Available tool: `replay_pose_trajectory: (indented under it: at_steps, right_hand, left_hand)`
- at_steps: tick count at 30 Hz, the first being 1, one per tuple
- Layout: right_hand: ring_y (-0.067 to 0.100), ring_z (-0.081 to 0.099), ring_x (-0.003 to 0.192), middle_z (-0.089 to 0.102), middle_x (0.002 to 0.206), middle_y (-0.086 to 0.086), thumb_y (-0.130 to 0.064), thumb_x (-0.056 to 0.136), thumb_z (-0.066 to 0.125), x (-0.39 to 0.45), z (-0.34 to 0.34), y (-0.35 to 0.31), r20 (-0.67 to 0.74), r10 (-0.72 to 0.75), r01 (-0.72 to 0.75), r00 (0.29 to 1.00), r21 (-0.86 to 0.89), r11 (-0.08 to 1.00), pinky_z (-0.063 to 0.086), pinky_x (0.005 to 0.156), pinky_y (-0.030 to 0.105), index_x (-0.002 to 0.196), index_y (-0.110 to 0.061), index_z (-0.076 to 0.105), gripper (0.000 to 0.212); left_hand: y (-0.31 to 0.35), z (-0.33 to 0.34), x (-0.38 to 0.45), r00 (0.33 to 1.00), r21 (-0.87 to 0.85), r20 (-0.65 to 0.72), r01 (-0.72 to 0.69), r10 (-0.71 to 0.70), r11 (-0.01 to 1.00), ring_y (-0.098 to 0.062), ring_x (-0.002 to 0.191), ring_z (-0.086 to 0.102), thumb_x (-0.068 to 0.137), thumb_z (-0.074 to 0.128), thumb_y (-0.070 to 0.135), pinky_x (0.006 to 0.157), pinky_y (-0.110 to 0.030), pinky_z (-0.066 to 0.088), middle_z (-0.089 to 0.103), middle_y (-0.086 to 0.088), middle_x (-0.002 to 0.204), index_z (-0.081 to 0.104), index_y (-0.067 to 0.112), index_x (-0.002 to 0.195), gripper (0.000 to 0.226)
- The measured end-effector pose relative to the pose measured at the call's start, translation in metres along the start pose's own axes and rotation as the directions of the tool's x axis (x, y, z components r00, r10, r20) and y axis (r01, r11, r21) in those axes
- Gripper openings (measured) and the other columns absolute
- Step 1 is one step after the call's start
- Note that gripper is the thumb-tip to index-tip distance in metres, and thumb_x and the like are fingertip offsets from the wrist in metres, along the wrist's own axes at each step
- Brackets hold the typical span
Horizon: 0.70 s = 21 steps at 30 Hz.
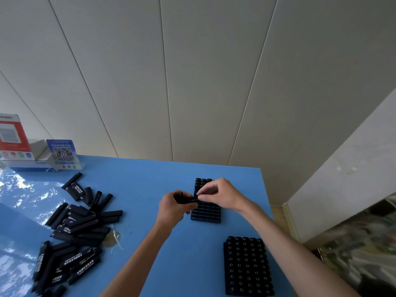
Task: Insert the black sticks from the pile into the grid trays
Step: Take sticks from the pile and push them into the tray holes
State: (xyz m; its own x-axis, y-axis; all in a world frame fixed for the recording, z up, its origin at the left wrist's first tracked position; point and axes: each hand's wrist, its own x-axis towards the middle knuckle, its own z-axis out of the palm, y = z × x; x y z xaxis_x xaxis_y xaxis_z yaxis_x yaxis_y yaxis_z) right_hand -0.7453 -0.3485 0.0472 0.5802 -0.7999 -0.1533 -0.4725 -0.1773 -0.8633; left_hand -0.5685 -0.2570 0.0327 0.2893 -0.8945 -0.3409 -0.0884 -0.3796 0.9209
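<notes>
Pale panelled wall (192,71) fills the upper half of the view, with a white ledge (347,168) sloping down at the right. Below it, a blue table (139,183) runs from the left edge to a right edge just past the trays.

Pile of black sticks (75,230) lies loose on the left of the table, many printed with white lettering, spread from the far left down to the near edge. Some sticks overlap; others lie apart at the far end of the pile.

Full grid tray (247,266) sits at the near right, every cell holding a stick seen end-on. Second grid tray (206,213) sits farther off, near the centre; sticks stand in its far rows, and its near rows look dark and their fill cannot be told.

Both hands meet directly above the second tray. Left hand (171,209) has its fingers curled round a bundle of held sticks (184,199), gripping it. Right hand (218,192) pinches the right end of that bundle between thumb and fingertips, remaining fingers bent.

At the far left stand a red and white box (12,138), a blue card with a square code (63,154), and a flat white and blue box (32,165) beneath them
</notes>
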Motion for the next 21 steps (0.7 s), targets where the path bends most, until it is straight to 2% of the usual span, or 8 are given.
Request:
replay_pose_trajectory:
  at_steps: [6, 9, 11, 14, 17, 19, 21]
  right_hand:
    - [0.014, 0.073, 0.085, 0.077, 0.088, 0.001, -0.014, 0.082, 0.082, -0.007, -0.005, 0.002, 0.073, 0.043, -0.047, 0.996, 0.057, 0.997, 0.058, 0.087, 0.033, 0.091, -0.012, 0.076, 0.012]
    - [0.016, 0.072, 0.080, 0.076, 0.087, 0.004, -0.004, 0.084, 0.078, -0.012, -0.006, -0.002, 0.164, 0.103, -0.125, 0.981, 0.135, 0.983, 0.061, 0.075, 0.034, 0.099, -0.006, 0.071, 0.017]
    - [0.017, 0.071, 0.078, 0.073, 0.085, 0.006, 0.003, 0.084, 0.075, -0.014, -0.005, -0.003, 0.182, 0.131, -0.159, 0.974, 0.153, 0.975, 0.062, 0.069, 0.032, 0.104, -0.006, 0.071, 0.022]
    - [0.022, 0.072, 0.078, 0.071, 0.089, 0.012, 0.005, 0.082, 0.072, -0.015, -0.004, 0.005, 0.149, 0.155, -0.174, 0.977, 0.124, 0.977, 0.063, 0.072, 0.038, 0.101, -0.012, 0.072, 0.025]
    - [0.023, 0.072, 0.081, 0.072, 0.095, 0.015, 0.000, 0.081, 0.074, -0.013, -0.005, 0.015, 0.077, 0.171, -0.179, 0.982, 0.104, 0.978, 0.063, 0.076, 0.040, 0.097, -0.010, 0.072, 0.019]
    - [0.016, 0.069, 0.076, 0.073, 0.089, 0.008, -0.008, 0.084, 0.076, -0.012, -0.006, 0.019, 0.007, 0.179, -0.179, 0.984, 0.100, 0.979, 0.061, 0.076, 0.034, 0.094, -0.009, 0.072, 0.011]
    - [0.013, 0.066, 0.072, 0.074, 0.084, 0.009, -0.011, 0.084, 0.078, -0.011, -0.007, 0.023, -0.060, 0.175, -0.168, 0.983, 0.095, 0.981, 0.057, 0.075, 0.033, 0.092, -0.006, 0.072, 0.011]
  left_hand:
    - [0.004, 0.002, -0.004, 0.999, 0.022, -0.019, -0.028, 0.029, 0.999, -0.015, 0.060, 0.065, 0.070, 0.089, 0.004, 0.045, -0.020, 0.041, 0.075, -0.005, 0.083, 0.069, 0.013, 0.091, 0.030]
    - [0.004, 0.001, -0.006, 1.000, 0.001, 0.017, -0.026, 0.026, 1.000, -0.017, 0.059, 0.062, 0.072, 0.088, 0.003, 0.044, -0.021, 0.038, 0.078, -0.002, 0.086, 0.069, 0.010, 0.096, 0.032]
    - [0.004, 0.001, -0.008, 0.999, -0.019, 0.037, -0.003, 0.003, 1.000, -0.013, 0.053, 0.058, 0.077, 0.085, 0.004, 0.043, -0.021, 0.037, 0.078, -0.002, 0.084, 0.070, 0.008, 0.099, 0.027]
    - [0.003, -0.002, -0.008, 0.999, -0.015, 0.000, 0.035, -0.035, 0.999, -0.005, 0.043, 0.051, 0.090, 0.077, 0.016, 0.040, -0.017, 0.035, 0.075, -0.006, 0.079, 0.072, 0.007, 0.095, 0.012]
    - [-0.001, -0.009, -0.006, 0.999, -0.056, -0.015, 0.051, -0.052, 0.997, -0.007, 0.046, 0.054, 0.100, 0.064, 0.029, 0.045, -0.021, 0.038, 0.076, -0.011, 0.080, 0.068, 0.000, 0.093, 0.029]
    - [-0.002, -0.014, -0.004, 0.999, -0.046, -0.009, 0.044, -0.044, 0.998, -0.014, 0.050, 0.060, 0.102, 0.059, 0.035, 0.051, -0.025, 0.042, 0.071, -0.010, 0.068, 0.065, -0.001, 0.094, 0.037]
    - [-0.004, -0.017, -0.001, 0.999, -0.028, 0.007, 0.047, -0.046, 0.999, -0.022, 0.053, 0.065, 0.102, 0.057, 0.037, 0.055, -0.028, 0.046, 0.056, -0.004, 0.054, 0.061, -0.003, 0.093, 0.041]
